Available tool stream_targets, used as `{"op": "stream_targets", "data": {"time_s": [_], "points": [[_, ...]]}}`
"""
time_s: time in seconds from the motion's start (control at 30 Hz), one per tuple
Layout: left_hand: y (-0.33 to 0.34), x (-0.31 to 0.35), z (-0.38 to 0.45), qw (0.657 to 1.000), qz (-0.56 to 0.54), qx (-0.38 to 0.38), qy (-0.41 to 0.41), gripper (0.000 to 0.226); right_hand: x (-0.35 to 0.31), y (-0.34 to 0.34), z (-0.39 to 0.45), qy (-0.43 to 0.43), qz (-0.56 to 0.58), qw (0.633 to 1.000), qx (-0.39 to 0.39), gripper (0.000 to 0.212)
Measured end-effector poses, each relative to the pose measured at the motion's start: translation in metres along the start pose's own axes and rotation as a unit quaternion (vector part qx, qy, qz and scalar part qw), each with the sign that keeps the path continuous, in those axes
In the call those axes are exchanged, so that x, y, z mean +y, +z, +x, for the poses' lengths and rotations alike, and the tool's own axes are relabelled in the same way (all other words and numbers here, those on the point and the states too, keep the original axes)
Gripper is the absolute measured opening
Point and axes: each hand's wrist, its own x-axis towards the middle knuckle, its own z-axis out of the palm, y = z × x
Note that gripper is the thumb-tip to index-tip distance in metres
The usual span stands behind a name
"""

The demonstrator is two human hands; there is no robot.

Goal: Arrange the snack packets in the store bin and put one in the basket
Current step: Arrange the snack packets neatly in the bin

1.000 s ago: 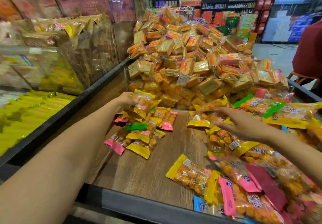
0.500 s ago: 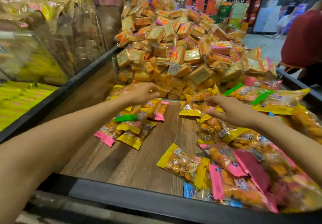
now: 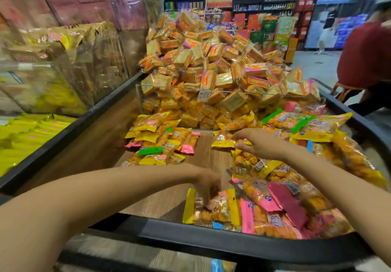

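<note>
Far left shelf [image 3: 31, 136]: flat yellow glossy wrappers, laid in rows; clear plastic bags of brown snacks stacked above.
Bin rim [image 3: 190, 240]: black, smooth, curved at near right corner; wood-grain floor inside.
Left heap [image 3: 156, 142]: small crinkled packets, clear film over orange puffs, with yellow, pink and green end strips; lying on bin floor, apart from both hands.
Left hand [image 3: 208, 185]: fingers curled downward, blurred, tips pressed onto yellow-ended packet [image 3: 211, 208] near front rim; a true grip cannot be told.
Rear pile [image 3: 211, 66]: square cracker packs, orange and pink print, mounded behind a clear divider.
Right hand [image 3: 257, 144]: fingers loosely bent, tips touching a small yellow-edged packet [image 3: 224, 142] at mid-bin; whether pinched cannot be told.
Right heap [image 3: 296, 197]: same puff packets, pink and yellow ends, overlapping to right rim.
Far right: person in red top [image 3: 366, 60], partly in view.
</note>
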Motion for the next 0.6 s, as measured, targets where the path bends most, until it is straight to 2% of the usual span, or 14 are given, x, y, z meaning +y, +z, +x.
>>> {"op": "stream_targets", "data": {"time_s": [0.13,0.23,0.3,0.33,0.4,0.47,0.53,0.6], "points": [[0.002,0.004,-0.003,0.998,-0.054,0.006,-0.044,0.056,0.002,-0.001,0.000,0.004,0.010,1.000,0.015,0.038],[-0.004,0.002,-0.016,0.992,-0.114,0.013,-0.058,0.050,0.004,-0.002,0.000,0.003,0.021,0.999,0.024,0.037],[-0.012,-0.003,-0.032,0.979,-0.181,0.042,-0.081,0.049,0.003,-0.002,-0.002,0.002,0.037,0.999,0.031,0.037],[-0.018,-0.006,-0.041,0.969,-0.216,0.080,-0.091,0.052,0.002,-0.003,-0.002,0.001,0.048,0.998,0.038,0.036],[-0.027,-0.011,-0.057,0.932,-0.300,0.185,-0.085,0.053,-0.001,-0.004,-0.003,0.002,0.078,0.996,0.053,0.035],[-0.033,-0.015,-0.065,0.872,-0.408,0.267,-0.037,0.043,-0.007,-0.006,-0.003,0.006,0.129,0.989,0.068,0.036],[-0.037,-0.008,-0.068,0.817,-0.492,0.300,-0.018,0.038,-0.012,-0.008,-0.003,0.012,0.196,0.977,0.086,0.037],[-0.038,-0.001,-0.062,0.779,-0.545,0.307,-0.025,0.037,-0.016,-0.010,-0.002,0.020,0.272,0.957,0.101,0.034]]}}
